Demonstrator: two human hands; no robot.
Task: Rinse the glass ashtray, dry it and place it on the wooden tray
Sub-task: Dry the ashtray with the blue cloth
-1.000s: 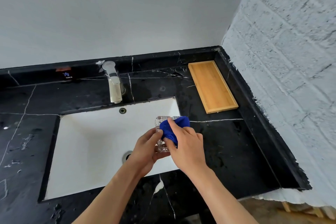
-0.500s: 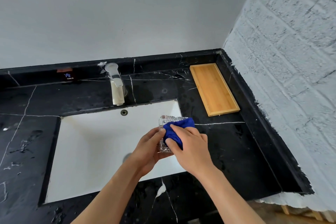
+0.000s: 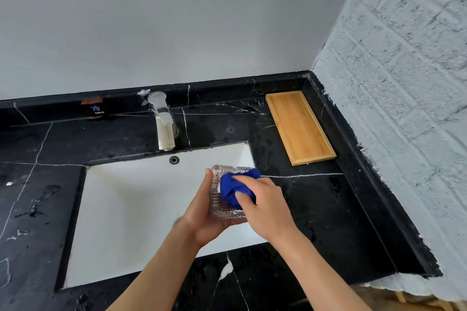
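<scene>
I read this as the drying step. My left hand [image 3: 202, 217] cradles the glass ashtray [image 3: 225, 193] from below and from its left side, fingers curled around the ribbed wall, thumb up along the near-left edge, so the grip is closed on the glass. The ashtray is tilted toward me and held in the air over the right end of the white sink basin [image 3: 131, 209], close to the basin's right edge. My right hand [image 3: 262, 206] is closed on a bunched blue cloth [image 3: 233, 188], fingertips pressing it into the hollow of the ashtray. The faucet [image 3: 163, 121] stands at the back edge of the basin, and I see no water running, so rinsing looks finished.

The wooden tray [image 3: 299, 127] lies at the back right corner of the black marble counter [image 3: 316, 209], along the raised right edge, and holds nothing.

I judge the inside is being wiped; I cannot tell whether the outer ribs and underside are dry. The next move calls for turning the piece in my left hand so the cloth reaches those faces, then carrying it rightward and back, over the wet counter, and setting it flat inside the tray's rim. Wet cut glass is probably slippery, so I would keep a firm hold through the carry.
</scene>
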